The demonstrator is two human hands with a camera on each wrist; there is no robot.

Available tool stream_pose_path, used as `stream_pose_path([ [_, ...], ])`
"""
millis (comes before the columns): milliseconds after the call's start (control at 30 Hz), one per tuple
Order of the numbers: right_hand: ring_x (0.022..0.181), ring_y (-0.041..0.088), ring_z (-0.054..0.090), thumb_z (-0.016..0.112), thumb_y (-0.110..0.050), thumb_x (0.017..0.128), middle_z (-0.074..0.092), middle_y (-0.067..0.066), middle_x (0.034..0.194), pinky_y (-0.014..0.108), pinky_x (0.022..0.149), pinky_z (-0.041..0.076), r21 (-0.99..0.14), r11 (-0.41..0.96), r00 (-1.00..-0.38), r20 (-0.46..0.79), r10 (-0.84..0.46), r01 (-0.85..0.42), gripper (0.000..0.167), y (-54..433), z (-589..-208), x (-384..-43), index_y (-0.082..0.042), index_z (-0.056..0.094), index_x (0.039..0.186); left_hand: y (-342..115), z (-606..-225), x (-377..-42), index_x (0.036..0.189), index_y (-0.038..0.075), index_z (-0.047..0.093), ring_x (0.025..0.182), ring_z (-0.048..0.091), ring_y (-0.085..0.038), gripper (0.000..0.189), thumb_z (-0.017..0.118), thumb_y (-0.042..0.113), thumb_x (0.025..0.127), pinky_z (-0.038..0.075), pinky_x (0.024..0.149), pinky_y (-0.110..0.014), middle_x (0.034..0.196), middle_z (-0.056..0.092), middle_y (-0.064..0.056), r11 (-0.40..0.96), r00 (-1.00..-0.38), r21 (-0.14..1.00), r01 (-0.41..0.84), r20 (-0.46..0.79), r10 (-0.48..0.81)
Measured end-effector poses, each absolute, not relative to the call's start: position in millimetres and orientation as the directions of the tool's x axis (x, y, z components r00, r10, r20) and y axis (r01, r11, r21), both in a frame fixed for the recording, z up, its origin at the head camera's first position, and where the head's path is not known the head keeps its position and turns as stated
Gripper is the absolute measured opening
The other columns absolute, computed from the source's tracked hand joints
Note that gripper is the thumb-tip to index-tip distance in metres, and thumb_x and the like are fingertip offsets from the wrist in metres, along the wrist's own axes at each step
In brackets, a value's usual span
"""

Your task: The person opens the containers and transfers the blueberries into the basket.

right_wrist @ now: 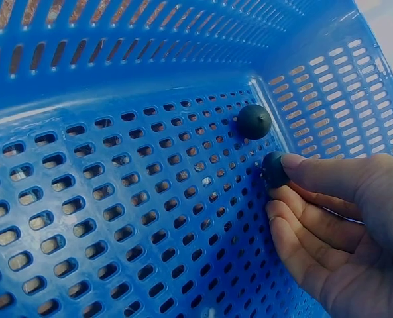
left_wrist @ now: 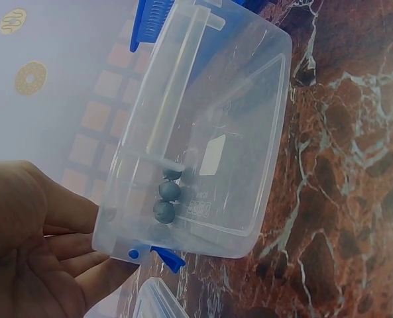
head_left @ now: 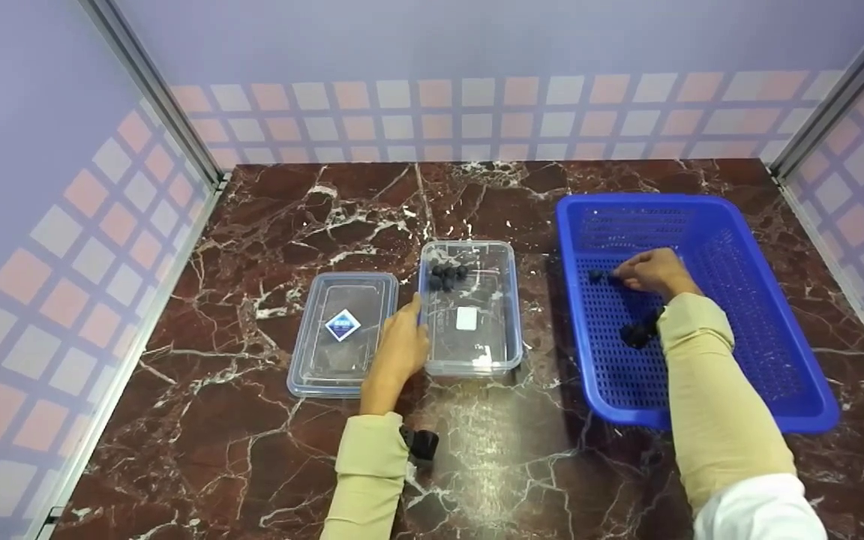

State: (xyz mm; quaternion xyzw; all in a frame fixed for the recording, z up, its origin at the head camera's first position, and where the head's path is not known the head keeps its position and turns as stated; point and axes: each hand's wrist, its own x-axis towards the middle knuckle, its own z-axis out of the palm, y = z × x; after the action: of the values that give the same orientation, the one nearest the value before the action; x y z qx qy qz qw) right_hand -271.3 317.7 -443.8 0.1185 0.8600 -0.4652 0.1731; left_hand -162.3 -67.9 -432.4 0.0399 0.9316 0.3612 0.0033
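My right hand is inside the blue basket, pinching a small dark ball between thumb and fingers. Another dark ball, smooth with a tiny nub, lies beside it on the basket floor. At the left side of a clear plastic container, my left hand holds its edge near a blue latch. Several dark balls sit together at the container's far left. Their exact kind is hard to tell; they look like berries.
A clear lid with a blue diamond label lies flat left of the container. Underneath everything is a dark red marbled tabletop. Tiled-print panels rise behind and on both sides.
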Motion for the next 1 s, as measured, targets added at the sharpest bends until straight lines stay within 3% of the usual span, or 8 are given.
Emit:
stream_pose_path([
  [200,0.076,-0.002,0.061,0.056,-0.009,0.094,0.055,0.024,0.128,0.017,0.081,0.054,-0.761,0.535,-0.910,-0.414,0.036,0.367,0.042,313,-443,-273,0.015,0.050,0.128,-71,-433,-163,0.143,-0.007,0.036,0.130,0.046,-0.038,0.054,0.051,0.000,0.092,0.034,0.112,-0.041,0.139,0.048,-0.025,0.734,-0.998,0.677,0.051,0.005,0.064],
  [300,0.071,-0.002,0.062,0.059,-0.013,0.092,0.068,0.013,0.101,0.017,0.074,0.055,-0.743,0.568,-0.914,-0.402,0.045,0.355,0.044,315,-441,-275,0.014,0.053,0.126,-72,-434,-164,0.143,-0.007,0.036,0.130,0.046,-0.037,0.054,0.050,-0.001,0.092,0.033,0.113,-0.041,0.140,0.048,-0.024,0.733,-0.998,0.678,0.045,0.003,0.059],
  [433,0.063,-0.002,0.061,0.063,-0.017,0.090,0.066,-0.009,0.072,0.016,0.065,0.054,-0.709,0.627,-0.931,-0.357,0.076,0.323,0.043,318,-429,-280,0.012,0.059,0.121,-69,-434,-165,0.143,-0.006,0.036,0.131,0.046,-0.036,0.053,0.050,0.000,0.092,0.034,0.113,-0.040,0.140,0.049,-0.023,0.730,-0.999,0.682,0.034,-0.004,0.050],
  [667,0.073,0.002,0.061,0.066,-0.024,0.089,0.069,-0.008,0.082,0.025,0.076,0.050,-0.735,0.640,-0.973,-0.205,0.107,0.225,0.039,302,-388,-285,0.003,0.065,0.117,-66,-432,-163,0.141,-0.007,0.039,0.128,0.048,-0.037,0.053,0.052,-0.002,0.090,0.037,0.110,-0.042,0.138,0.051,-0.023,0.738,-0.998,0.673,0.049,0.015,0.053],
  [867,0.066,-0.005,0.060,0.069,-0.029,0.087,0.069,-0.013,0.077,0.014,0.065,0.048,-0.782,0.616,-0.995,-0.075,0.065,0.099,0.042,270,-360,-292,0.002,0.067,0.114,-66,-431,-161,0.142,-0.005,0.039,0.129,0.047,-0.037,0.053,0.051,-0.001,0.091,0.036,0.111,-0.042,0.139,0.050,-0.023,0.727,-0.999,0.686,0.029,0.001,0.039],
  [1000,0.075,0.003,0.064,0.069,-0.029,0.088,0.073,0.000,0.092,0.022,0.075,0.053,-0.784,0.617,-0.998,-0.056,0.023,0.058,0.039,244,-350,-295,0.000,0.068,0.114,-68,-431,-161,0.143,-0.005,0.038,0.129,0.047,-0.037,0.054,0.051,-0.001,0.091,0.036,0.111,-0.042,0.139,0.050,-0.023,0.723,-0.999,0.690,0.032,0.004,0.040],
])
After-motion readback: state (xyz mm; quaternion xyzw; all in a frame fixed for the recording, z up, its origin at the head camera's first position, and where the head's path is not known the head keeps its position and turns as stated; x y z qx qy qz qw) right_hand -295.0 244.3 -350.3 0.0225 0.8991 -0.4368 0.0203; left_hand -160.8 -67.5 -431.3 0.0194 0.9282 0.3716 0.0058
